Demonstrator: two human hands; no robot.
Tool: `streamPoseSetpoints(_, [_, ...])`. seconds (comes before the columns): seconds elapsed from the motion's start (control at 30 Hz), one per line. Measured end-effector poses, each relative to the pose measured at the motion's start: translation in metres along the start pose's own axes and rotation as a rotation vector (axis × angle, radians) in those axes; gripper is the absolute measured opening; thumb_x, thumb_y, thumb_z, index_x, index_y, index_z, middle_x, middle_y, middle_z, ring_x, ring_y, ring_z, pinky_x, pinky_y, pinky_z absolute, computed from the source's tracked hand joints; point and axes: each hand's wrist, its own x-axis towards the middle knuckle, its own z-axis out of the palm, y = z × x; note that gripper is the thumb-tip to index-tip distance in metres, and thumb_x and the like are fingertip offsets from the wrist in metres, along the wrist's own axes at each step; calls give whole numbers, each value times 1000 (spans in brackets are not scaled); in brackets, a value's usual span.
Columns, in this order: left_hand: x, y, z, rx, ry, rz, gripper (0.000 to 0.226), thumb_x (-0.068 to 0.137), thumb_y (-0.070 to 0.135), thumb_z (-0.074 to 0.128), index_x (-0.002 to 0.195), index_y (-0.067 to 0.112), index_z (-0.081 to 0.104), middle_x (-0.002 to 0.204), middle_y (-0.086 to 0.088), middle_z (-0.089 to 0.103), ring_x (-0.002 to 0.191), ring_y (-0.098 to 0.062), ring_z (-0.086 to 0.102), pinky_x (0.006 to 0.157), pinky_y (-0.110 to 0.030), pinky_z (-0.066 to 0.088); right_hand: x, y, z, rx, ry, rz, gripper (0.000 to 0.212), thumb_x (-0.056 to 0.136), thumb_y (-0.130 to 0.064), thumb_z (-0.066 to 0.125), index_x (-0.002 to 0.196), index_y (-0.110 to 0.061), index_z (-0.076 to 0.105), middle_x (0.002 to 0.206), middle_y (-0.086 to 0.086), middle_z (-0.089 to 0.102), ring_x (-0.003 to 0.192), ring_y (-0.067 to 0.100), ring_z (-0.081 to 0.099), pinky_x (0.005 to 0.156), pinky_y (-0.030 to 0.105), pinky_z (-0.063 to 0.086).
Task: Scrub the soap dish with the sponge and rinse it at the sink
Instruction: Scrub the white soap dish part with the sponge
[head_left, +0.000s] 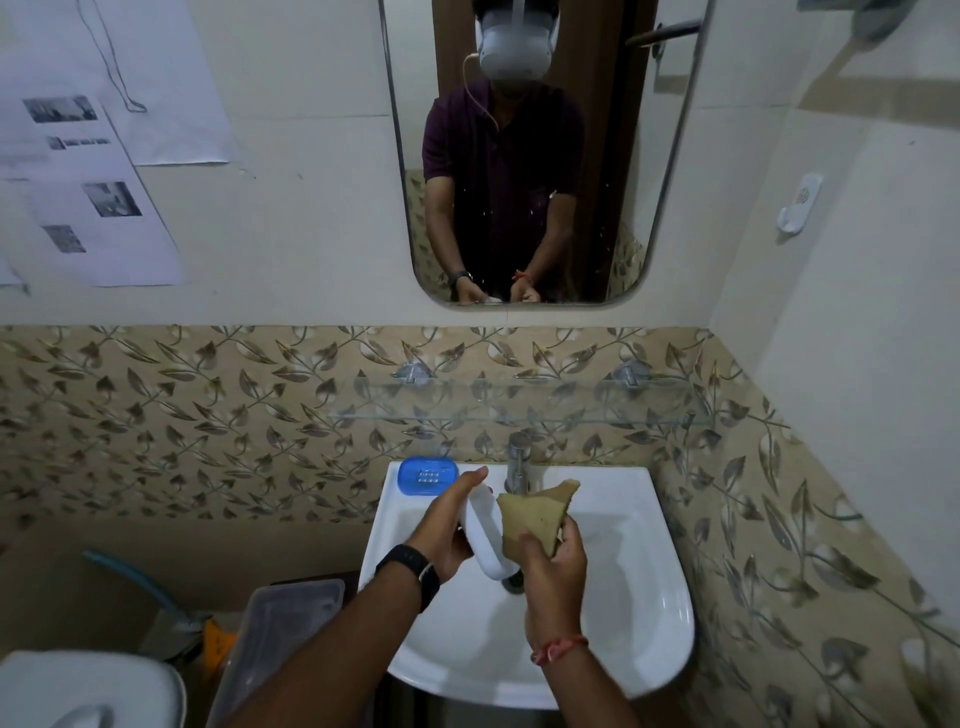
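Sponge (530, 525) seemingly against left-held soap dish (485, 535)

Your single head-worn camera looked forward and down from close above the sink (524, 623), facing the wall, with the mirror (524, 156) ahead reflecting you.

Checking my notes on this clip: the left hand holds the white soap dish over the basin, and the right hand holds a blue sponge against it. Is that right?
Not quite: the sponge is tan, not blue, as the head view shows. The left hand does hold the white soap dish over the basin, and the right hand holds the sponge against it.
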Motion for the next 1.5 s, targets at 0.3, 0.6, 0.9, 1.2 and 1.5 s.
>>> streamPoseSetpoints(0.3, [-8, -8, 27, -101, -37, 56, 48, 95, 53, 55, 92, 14, 82, 96, -14, 78, 88, -26, 74, 82, -35, 57, 3, -20, 9, -140, -321, -32, 28, 84, -13, 72, 109, -23, 73, 97, -2, 78, 91, 16, 74, 81, 34, 60])
streamPoseSetpoints(0.6, [-4, 5, 22, -91, -73, 7, 66, 91, 68, 51, 98, 10, 82, 99, -20, 78, 80, -29, 77, 72, -34, 59, 6, -24, -9, -394, -182, -55, 17, 76, -7, 70, 69, -22, 71, 64, -9, 71, 65, 12, 65, 56, 23, 51])
streamPoseSetpoints(0.9, [-7, 4, 21, -77, -62, 52, 54, 92, 59, 57, 78, 12, 81, 73, -13, 75, 64, -25, 74, 59, -29, 59, -1, -32, 0, -435, -382, -196, 8, 76, -17, 76, 76, -9, 76, 72, 6, 76, 67, 14, 70, 65, 26, 56])
streamPoseSetpoints(1.2, [-11, 4, 24, -111, -114, -30, 74, 91, 73, 44, 91, 12, 85, 98, -18, 78, 85, -27, 78, 73, -34, 59, 2, -39, 8, -495, -122, -251, 15, 78, -7, 72, 86, -18, 79, 69, -20, 67, 72, -18, 62, 60, -2, 43])
streamPoseSetpoints(1.5, [-7, 8, 15, -183, -80, -56, 73, 90, 71, 46, 73, 11, 85, 79, -16, 78, 67, -28, 77, 61, -32, 62, 2, -42, -4, -663, -417, -251, 6, 75, -16, 74, 74, -11, 76, 59, -10, 68, 61, -2, 65, 57, 12, 50])
